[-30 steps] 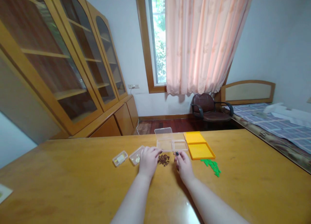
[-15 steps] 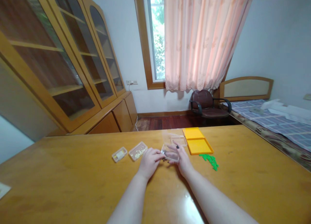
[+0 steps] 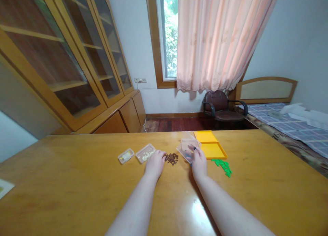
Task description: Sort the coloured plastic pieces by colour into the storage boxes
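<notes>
My left hand [image 3: 155, 162] rests on the table with its fingers curled together at the left edge of a loose pile of small brown pieces [image 3: 172, 158]. Whether anything is between those fingertips is hidden. To the right of the pile, my right hand [image 3: 200, 162] grips a clear plastic box [image 3: 185, 154], tilted, with fingers showing through it. Close to my left hand lies an open clear box [image 3: 145, 154] with small pale pieces in it. A bit of something blue shows under my right hand, too small to name.
A smaller clear case [image 3: 126, 156] with yellowish contents lies at the left. Beyond my right hand is an open yellow case [image 3: 214, 150], with green pieces [image 3: 224, 167] before it. A brown armchair [image 3: 220, 108] stands behind the wooden table [image 3: 84, 188].
My hands have moved apart. The clear box went right with my right hand, and the brown pieces now lie uncovered in a pile between the hands. The view has tipped slightly downward.
</notes>
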`<state>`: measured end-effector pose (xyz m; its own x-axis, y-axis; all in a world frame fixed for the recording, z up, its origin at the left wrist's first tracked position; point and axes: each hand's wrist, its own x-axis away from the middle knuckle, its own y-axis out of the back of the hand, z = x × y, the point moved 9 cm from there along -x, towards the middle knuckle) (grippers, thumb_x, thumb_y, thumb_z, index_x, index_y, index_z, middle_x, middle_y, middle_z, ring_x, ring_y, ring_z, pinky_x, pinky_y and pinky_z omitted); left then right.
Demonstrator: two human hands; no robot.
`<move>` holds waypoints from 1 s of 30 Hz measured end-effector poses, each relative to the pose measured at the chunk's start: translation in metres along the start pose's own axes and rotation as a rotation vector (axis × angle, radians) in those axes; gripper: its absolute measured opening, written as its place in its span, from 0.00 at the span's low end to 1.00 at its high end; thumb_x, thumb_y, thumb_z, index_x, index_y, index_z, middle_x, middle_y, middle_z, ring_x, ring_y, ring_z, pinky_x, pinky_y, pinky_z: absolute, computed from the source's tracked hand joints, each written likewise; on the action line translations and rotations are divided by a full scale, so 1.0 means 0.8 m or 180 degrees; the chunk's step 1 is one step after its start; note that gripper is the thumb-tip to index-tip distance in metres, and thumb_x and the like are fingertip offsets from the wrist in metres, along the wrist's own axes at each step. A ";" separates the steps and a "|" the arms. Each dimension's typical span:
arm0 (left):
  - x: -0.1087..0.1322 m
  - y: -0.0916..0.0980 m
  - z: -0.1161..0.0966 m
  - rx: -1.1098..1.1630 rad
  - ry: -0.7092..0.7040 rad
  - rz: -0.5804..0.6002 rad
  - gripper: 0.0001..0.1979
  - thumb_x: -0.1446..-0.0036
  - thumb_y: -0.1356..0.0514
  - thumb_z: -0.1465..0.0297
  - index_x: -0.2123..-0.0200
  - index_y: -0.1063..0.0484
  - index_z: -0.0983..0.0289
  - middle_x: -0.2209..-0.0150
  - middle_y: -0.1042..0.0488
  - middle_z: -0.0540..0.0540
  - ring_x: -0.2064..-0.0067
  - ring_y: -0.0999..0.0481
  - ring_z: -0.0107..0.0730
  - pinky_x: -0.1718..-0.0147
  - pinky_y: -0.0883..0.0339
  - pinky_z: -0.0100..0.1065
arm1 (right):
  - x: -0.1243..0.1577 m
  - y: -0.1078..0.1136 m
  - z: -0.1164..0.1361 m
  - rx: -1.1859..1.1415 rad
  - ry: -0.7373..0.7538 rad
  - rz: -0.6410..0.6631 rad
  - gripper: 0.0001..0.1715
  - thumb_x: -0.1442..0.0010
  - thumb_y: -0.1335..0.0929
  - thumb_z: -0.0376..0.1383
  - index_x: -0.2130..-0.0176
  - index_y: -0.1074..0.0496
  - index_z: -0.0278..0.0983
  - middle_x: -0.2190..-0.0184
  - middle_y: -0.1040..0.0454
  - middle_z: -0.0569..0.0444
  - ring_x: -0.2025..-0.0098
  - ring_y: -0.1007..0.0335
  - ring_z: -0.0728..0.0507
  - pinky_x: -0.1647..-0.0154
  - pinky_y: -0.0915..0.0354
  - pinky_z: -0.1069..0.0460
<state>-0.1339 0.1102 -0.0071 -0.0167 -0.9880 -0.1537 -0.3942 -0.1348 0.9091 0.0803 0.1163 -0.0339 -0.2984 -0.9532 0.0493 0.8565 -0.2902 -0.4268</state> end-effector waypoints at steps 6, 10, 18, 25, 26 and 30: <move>-0.003 -0.012 0.004 -0.0041 0.0189 0.0152 0.10 0.43 0.46 0.71 0.59 0.28 0.61 0.59 0.28 0.55 0.56 0.29 0.31 0.55 0.39 0.30 | 0.002 0.005 -0.003 0.0216 -0.0042 -0.0197 0.26 0.50 0.34 0.50 0.56 0.31 0.36 0.50 0.29 0.44 0.63 0.26 0.41 0.78 0.36 0.53; -0.005 -0.012 0.008 -0.0034 0.0260 0.0121 0.07 0.43 0.46 0.71 0.63 0.29 0.62 0.61 0.28 0.54 0.59 0.29 0.32 0.60 0.38 0.31 | 0.003 0.007 0.002 0.0291 0.0027 -0.0222 0.27 0.49 0.35 0.49 0.55 0.31 0.35 0.48 0.31 0.43 0.61 0.26 0.40 0.78 0.36 0.53; -0.002 -0.016 0.007 -0.0273 0.0344 0.0194 0.08 0.41 0.47 0.70 0.61 0.31 0.64 0.60 0.29 0.56 0.59 0.29 0.33 0.61 0.39 0.32 | 0.007 -0.004 0.002 0.0244 -0.0041 -0.0063 0.26 0.50 0.34 0.51 0.58 0.30 0.35 0.51 0.28 0.43 0.65 0.27 0.41 0.79 0.38 0.53; -0.005 0.004 0.008 0.0332 0.0366 -0.0333 0.06 0.41 0.48 0.72 0.63 0.33 0.65 0.61 0.30 0.56 0.59 0.29 0.32 0.59 0.37 0.33 | 0.010 -0.011 0.006 0.0316 0.0001 0.0077 0.24 0.50 0.33 0.50 0.61 0.29 0.35 0.57 0.25 0.45 0.67 0.28 0.42 0.78 0.38 0.53; -0.004 0.009 0.002 0.0472 0.0265 -0.0469 0.05 0.41 0.48 0.73 0.64 0.33 0.65 0.62 0.31 0.56 0.58 0.30 0.32 0.58 0.36 0.33 | 0.010 -0.012 0.006 0.0353 0.0030 0.0119 0.23 0.50 0.34 0.50 0.62 0.28 0.35 0.57 0.25 0.45 0.67 0.28 0.42 0.78 0.38 0.53; 0.008 0.021 -0.036 0.0859 -0.0399 -0.0765 0.05 0.41 0.49 0.72 0.64 0.34 0.63 0.62 0.31 0.55 0.58 0.31 0.32 0.56 0.36 0.35 | 0.010 -0.020 -0.006 0.0402 -0.0040 0.0355 0.22 0.51 0.33 0.50 0.63 0.28 0.37 0.60 0.24 0.47 0.69 0.28 0.42 0.77 0.35 0.51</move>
<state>-0.1141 0.0998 0.0181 0.0001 -0.9114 -0.4115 -0.6280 -0.3203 0.7093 0.0624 0.1133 -0.0312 -0.1938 -0.9808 0.0195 0.9304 -0.1901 -0.3135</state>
